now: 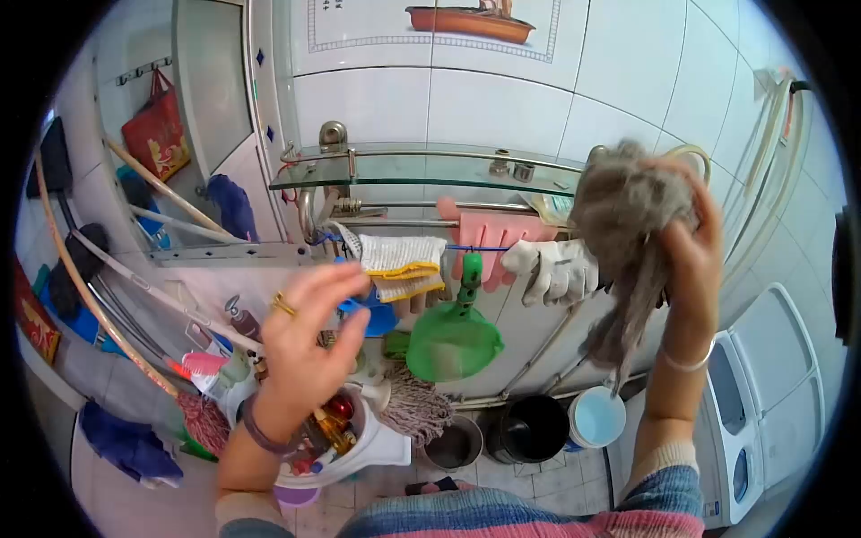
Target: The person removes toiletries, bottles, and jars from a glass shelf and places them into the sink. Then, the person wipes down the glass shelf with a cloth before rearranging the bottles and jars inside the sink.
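Observation:
My right hand (pixel 695 229) is raised at the right and grips a bunched grey cloth (pixel 628 202), whose lower end hangs down in front of the wall. The cloth covers the right end of the glass shelf (pixel 404 168). My left hand (pixel 318 336) is lifted at the centre left with its thumb and fingers apart and nothing between them. Near it, a white cloth with yellow edging (pixel 402 255) hangs from a rail, beside a green scoop (pixel 456 341). White gloves (pixel 554 269) and a pink glove (pixel 489 235) hang further right.
Below stand a black bucket (pixel 531 429), a light blue bucket (pixel 598 417) and a metal pot (pixel 453 444). A white basin (pixel 381 444) holds bottles. A mop head (pixel 414 408) hangs near it. At the right is a white washing machine (pixel 767 377); poles lean at the left.

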{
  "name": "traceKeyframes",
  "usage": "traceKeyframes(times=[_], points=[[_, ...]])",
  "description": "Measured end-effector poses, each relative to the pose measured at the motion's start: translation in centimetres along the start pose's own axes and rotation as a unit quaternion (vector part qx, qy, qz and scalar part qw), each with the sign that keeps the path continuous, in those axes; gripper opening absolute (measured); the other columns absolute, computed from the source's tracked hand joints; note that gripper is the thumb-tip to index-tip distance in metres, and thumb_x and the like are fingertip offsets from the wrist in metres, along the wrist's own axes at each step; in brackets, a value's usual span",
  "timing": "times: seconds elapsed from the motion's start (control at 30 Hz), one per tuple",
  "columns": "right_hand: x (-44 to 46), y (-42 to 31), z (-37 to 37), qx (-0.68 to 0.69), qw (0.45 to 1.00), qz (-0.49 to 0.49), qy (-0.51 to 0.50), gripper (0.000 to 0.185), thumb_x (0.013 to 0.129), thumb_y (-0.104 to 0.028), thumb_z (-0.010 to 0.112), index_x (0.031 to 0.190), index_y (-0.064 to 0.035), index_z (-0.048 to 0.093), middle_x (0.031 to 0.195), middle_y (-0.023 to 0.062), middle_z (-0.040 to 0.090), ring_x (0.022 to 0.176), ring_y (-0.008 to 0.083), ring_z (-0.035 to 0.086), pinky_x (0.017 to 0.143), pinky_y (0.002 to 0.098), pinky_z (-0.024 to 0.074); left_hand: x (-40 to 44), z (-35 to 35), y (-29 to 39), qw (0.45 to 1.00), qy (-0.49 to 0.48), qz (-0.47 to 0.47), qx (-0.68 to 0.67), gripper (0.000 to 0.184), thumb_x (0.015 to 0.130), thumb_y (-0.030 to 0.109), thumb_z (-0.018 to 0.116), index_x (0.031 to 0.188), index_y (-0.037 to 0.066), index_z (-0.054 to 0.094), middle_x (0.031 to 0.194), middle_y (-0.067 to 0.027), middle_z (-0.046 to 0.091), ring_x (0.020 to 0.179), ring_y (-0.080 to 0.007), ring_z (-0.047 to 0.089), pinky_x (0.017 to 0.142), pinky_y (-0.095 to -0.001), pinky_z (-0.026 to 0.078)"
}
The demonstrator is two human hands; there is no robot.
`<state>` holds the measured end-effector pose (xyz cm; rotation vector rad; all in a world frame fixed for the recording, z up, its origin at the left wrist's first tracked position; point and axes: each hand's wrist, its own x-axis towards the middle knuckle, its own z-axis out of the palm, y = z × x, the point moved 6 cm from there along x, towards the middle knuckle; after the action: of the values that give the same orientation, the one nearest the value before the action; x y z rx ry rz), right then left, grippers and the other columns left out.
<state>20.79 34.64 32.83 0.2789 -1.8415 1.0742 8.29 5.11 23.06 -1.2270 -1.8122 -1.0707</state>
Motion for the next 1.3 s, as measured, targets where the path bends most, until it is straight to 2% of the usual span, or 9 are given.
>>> traceKeyframes(times=[0.17, 0.3, 0.37, 0.47, 0.57, 0.6, 0.67, 1.2, 1.3], points=[[11.8, -4.1, 1.9, -0.256, 0.917, -0.305, 0.026, 0.038, 0.081, -0.002, 0.055, 0.119, -0.0044, 0.059, 0.109, 0.0066, 0.063, 0.094, 0.0199, 0.063, 0.081, 0.0300, 0.0510, 5.6, -3.1, -4.4, 0.984, 0.116, 0.036, 0.130, 0.031, 0.075, 0.005, 0.065, 0.106, 0.002, 0.062, 0.113, -0.0141, 0.061, 0.106, -0.0311, 0.058, 0.092, -0.0371, 0.044], [13.6, -6.8, 16.1, -0.303, 0.798, -0.512, -0.094, 0.025, 0.075, -0.003, 0.059, 0.101, -0.0041, 0.061, 0.100, 0.0133, 0.059, 0.089, 0.0275, 0.062, 0.077, 0.0333, 0.0514, 6.9, -4.6, -10.3, 0.982, 0.109, -0.036, 0.148, 0.035, 0.077, 0.010, 0.066, 0.110, 0.001, 0.060, 0.115, -0.0150, 0.061, 0.107, -0.0309, 0.058, 0.092, -0.0356, 0.043], [15.7, -5.2, 19.7, -0.331, 0.819, -0.453, -0.118, 0.031, 0.072, 0.001, 0.059, 0.103, -0.0024, 0.064, 0.100, 0.0122, 0.063, 0.090, 0.0240, 0.063, 0.077, 0.0317, 0.0516, 7.0, -4.3, -11.6, 0.986, 0.081, -0.055, 0.134, 0.038, 0.076, 0.011, 0.067, 0.112, 0.000, 0.060, 0.115, -0.0149, 0.061, 0.107, -0.0302, 0.058, 0.092, -0.0346, 0.043], [17.5, -1.3, 25.2, -0.318, 0.810, -0.488, -0.069, 0.027, 0.074, -0.012, 0.061, 0.101, -0.0144, 0.062, 0.101, 0.0070, 0.061, 0.089, 0.0316, 0.062, 0.073, 0.0445, 0.0516, 6.8, -3.9, -11.8, 0.991, 0.051, -0.070, 0.105, 0.041, 0.075, 0.011, 0.068, 0.113, 0.000, 0.059, 0.113, -0.0155, 0.062, 0.106, -0.0312, 0.058, 0.092, -0.0349, 0.043], [15.8, 3.0, 30.7, -0.469, 0.765, -0.347, -0.272, 0.034, 0.071, -0.011, 0.055, 0.103, -0.0166, 0.064, 0.102, 0.0022, 0.062, 0.103, 0.0301, 0.056, 0.082, 0.0419, 0.0503, 6.7, -3.6, -11.9, 0.994, 0.042, -0.059, 0.077, 0.042, 0.074, 0.011, 0.068, 0.113, 0.000, 0.059, 0.113, -0.0161, 0.062, 0.107, -0.0316, 0.058, 0.092, -0.0355, 0.043], [14.5, 4.7, 32.3, -0.494, 0.691, -0.355, -0.392, 0.040, 0.070, -0.012, 0.057, 0.109, -0.0147, 0.063, 0.110, 0.0048, 0.062, 0.110, 0.0329, 0.052, 0.090, 0.0414, 0.0472, 6.7, -3.6, -12.1, 0.995, 0.039, -0.059, 0.069, 0.043, 0.073, 0.012, 0.070, 0.113, 0.001, 0.059, 0.113, -0.0169, 0.061, 0.106, -0.0318, 0.058, 0.092, -0.0359, 0.043], [12.8, 7.4, 34.2, -0.291, 0.718, -0.298, -0.558, 0.051, 0.070, -0.009, 0.058, 0.121, -0.0057, 0.057, 0.121, 0.0169, 0.057, 0.115, 0.0351, 0.049, 0.099, 0.0399, 0.0407, 6.9, -3.5, -12.2, 0.996, 0.034, -0.067, 0.054, 0.044, 0.073, 0.013, 0.071, 0.114, 0.001, 0.059, 0.113, -0.0172, 0.061, 0.106, -0.0319, 0.058, 0.092, -0.0359, 0.043], [12.8, 10.5, 28.5, -0.384, 0.703, -0.158, -0.577, 0.042, 0.072, -0.001, 0.052, 0.113, -0.0037, 0.062, 0.103, 0.0177, 0.062, 0.100, 0.0351, 0.056, 0.091, 0.0422, 0.0440, 7.8, -3.2, -12.9, 0.998, 0.019, -0.039, 0.054, 0.042, 0.071, 0.013, 0.075, 0.108, 0.001, 0.061, 0.116, -0.0150, 0.062, 0.103, -0.0324, 0.060, 0.088, -0.0371, 0.048], [12.6, 9.5, 31.3, -0.299, 0.796, -0.180, -0.495, 0.044, 0.072, -0.001, 0.053, 0.115, -0.0041, 0.061, 0.103, 0.0177, 0.062, 0.101, 0.0355, 0.056, 0.091, 0.0425, 0.0437, 7.9, -3.2, -12.8, 0.998, 0.018, -0.034, 0.056, 0.042, 0.071, 0.013, 0.075, 0.108, 0.001, 0.061, 0.116, -0.0149, 0.062, 0.103, -0.0322, 0.060, 0.088, -0.0372, 0.048]])
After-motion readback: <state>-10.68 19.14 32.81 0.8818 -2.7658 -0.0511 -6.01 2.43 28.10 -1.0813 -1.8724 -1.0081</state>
